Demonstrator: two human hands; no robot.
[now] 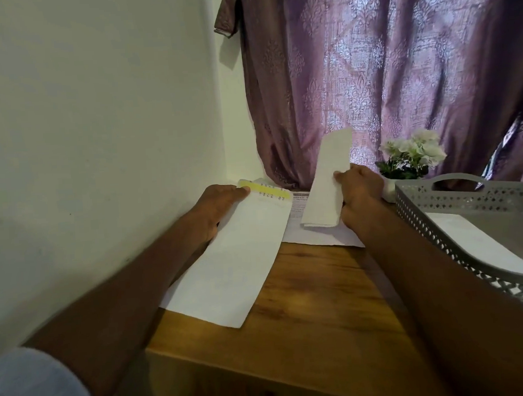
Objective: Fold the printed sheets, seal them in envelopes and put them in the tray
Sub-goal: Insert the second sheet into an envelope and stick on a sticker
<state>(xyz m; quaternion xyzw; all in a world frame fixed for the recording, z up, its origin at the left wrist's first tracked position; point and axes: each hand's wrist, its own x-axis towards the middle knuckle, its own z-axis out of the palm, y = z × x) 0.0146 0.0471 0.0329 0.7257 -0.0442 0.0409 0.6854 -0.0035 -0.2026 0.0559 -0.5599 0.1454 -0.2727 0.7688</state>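
Left hand (221, 206) grips one envelope (227, 261); right hand (359, 192) one folded sheet (326, 181).

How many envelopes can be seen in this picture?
2. One envelope is held in the left hand above the table's left side, its flap open. One envelope lies flat in the grey tray at right. More may be hidden.

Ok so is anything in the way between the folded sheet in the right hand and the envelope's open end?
Nothing visible. The right hand holds the folded sheet up just right of the envelope, whose flap end the left hand holds. Only bare printed sheets lie beneath the gap.
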